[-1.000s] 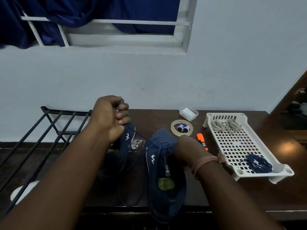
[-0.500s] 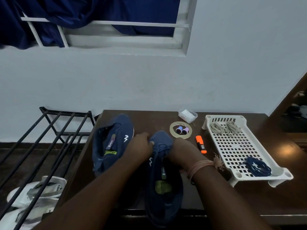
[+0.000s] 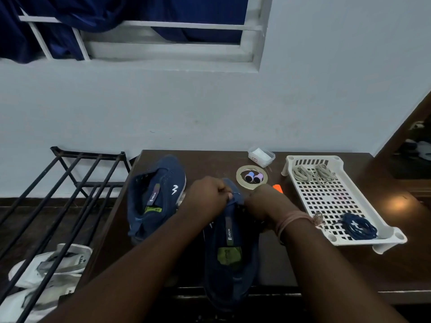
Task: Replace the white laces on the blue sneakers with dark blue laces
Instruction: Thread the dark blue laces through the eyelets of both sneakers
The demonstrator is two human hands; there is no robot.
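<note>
Head view, left to right: a black rack (image 3: 70,183) stands beside the dark table (image 3: 384,264), where the far-left sneaker (image 3: 155,197) lies unlaced. A second ago I saw the left hand (image 3: 205,197) raised high, drawing lace out; now it is back down at the near sneaker (image 3: 231,248), fingers curled at the front eyelets, apparently pinching the dark lace there. The right hand (image 3: 263,203) curls against the same spot; what it holds I cannot tell. I judge threading is under way. In the white tray (image 3: 384,231), right, lie pale laces (image 3: 312,172) far and a spare dark blue lace (image 3: 358,226) near.
</note>
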